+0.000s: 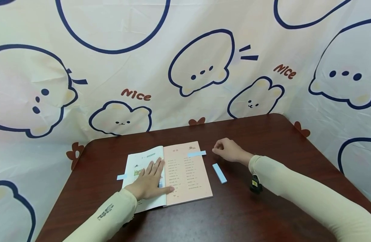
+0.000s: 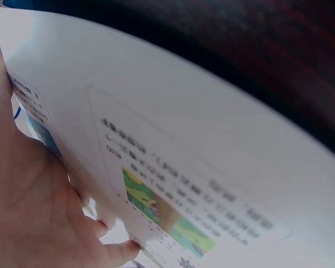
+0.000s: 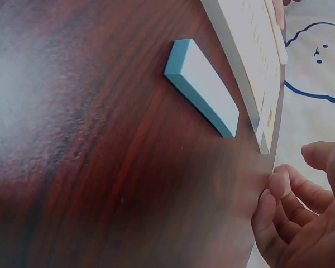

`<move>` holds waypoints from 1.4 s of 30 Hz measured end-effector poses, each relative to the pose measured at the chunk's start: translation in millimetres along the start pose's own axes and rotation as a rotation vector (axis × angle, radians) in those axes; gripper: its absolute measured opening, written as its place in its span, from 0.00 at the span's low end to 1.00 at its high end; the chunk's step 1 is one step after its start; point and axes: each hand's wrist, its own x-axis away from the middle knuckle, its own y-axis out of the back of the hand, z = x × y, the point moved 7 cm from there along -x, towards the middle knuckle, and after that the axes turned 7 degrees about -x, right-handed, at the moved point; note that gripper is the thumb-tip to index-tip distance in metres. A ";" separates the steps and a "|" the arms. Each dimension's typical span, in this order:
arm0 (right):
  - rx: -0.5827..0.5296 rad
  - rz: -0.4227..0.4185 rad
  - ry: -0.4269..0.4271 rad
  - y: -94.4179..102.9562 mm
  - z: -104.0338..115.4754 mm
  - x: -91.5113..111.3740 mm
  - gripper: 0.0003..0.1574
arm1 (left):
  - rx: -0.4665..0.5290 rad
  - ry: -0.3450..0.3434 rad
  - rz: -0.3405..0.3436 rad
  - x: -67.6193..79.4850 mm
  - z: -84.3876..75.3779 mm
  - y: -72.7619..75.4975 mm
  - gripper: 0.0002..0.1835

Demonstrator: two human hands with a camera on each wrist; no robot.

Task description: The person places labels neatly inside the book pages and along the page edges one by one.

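Observation:
An open book (image 1: pixel 189 196) lies on the table, with an illustrated white left page and a pink right page of printed lines. My left hand (image 1: pixel 150 183) rests with spread fingers on the left page, its thumb reaching over the fold. One light blue sticky note (image 1: pixel 196 154) sticks out past the right page's edge, and another sticky note (image 1: pixel 121 177) juts from the left side. To the right of the book lies a thick light blue sticky-note pad (image 1: pixel 219 173). Beyond that pad, my right hand (image 1: pixel 229 151) has loosely curled fingers with nothing in them; its thumb stands apart in the right wrist view.
The dark brown wooden table (image 1: pixel 249 208) has rounded far corners. A pale cloth (image 1: pixel 200 107) with cartoon bears hangs right behind it and along both sides. A small black device (image 1: pixel 256 184) is strapped at the right wrist.

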 end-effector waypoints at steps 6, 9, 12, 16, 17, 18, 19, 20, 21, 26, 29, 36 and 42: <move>-0.075 0.052 0.015 -0.3 -0.1 9.9 0.15 | 0.008 -0.003 0.002 -1.5 0.6 -1.2 0.64; -0.091 0.069 0.030 0.5 1.5 16.8 0.15 | 0.003 -0.003 0.002 -2.8 1.0 -1.4 0.64; -0.103 0.083 0.044 1.3 1.1 22.2 0.15 | 0.004 -0.005 0.000 -3.8 1.1 -1.1 0.64; -0.113 0.093 0.044 3.0 -1.3 28.7 0.15 | 0.007 -0.010 0.002 -4.5 0.8 -0.2 0.65; -0.116 0.095 0.042 3.5 -1.9 30.4 0.15 | 0.010 -0.013 0.002 -4.1 0.4 0.3 0.65; -0.117 0.094 0.043 3.8 -2.3 31.8 0.15 | 0.008 -0.012 0.004 -4.1 0.7 -0.1 0.65; -0.120 0.094 0.044 3.9 -2.6 33.2 0.15 | 0.005 -0.012 0.005 -4.1 0.8 -0.2 0.64; -0.126 0.096 0.043 3.8 -3.0 34.9 0.14 | 0.005 -0.011 0.006 -3.9 0.7 -0.2 0.64; -0.129 0.099 0.044 3.4 -3.1 36.6 0.14 | 0.005 -0.010 0.007 -3.5 0.6 0.0 0.64; -0.141 0.119 0.049 -3.0 -6.4 45.1 0.12 | -0.013 -0.001 0.007 -3.6 0.7 0.6 0.64; -0.128 0.133 0.060 -8.2 -9.4 49.6 0.10 | -0.020 0.000 0.006 -4.0 0.9 0.1 0.64; -0.112 0.170 0.114 -15.2 -15.1 57.6 0.11 | -0.016 0.005 0.012 -2.7 0.5 -0.2 0.64; -0.105 0.175 0.124 -15.2 -17.3 61.1 0.17 | -0.014 0.006 0.012 -2.2 1.1 -1.1 0.64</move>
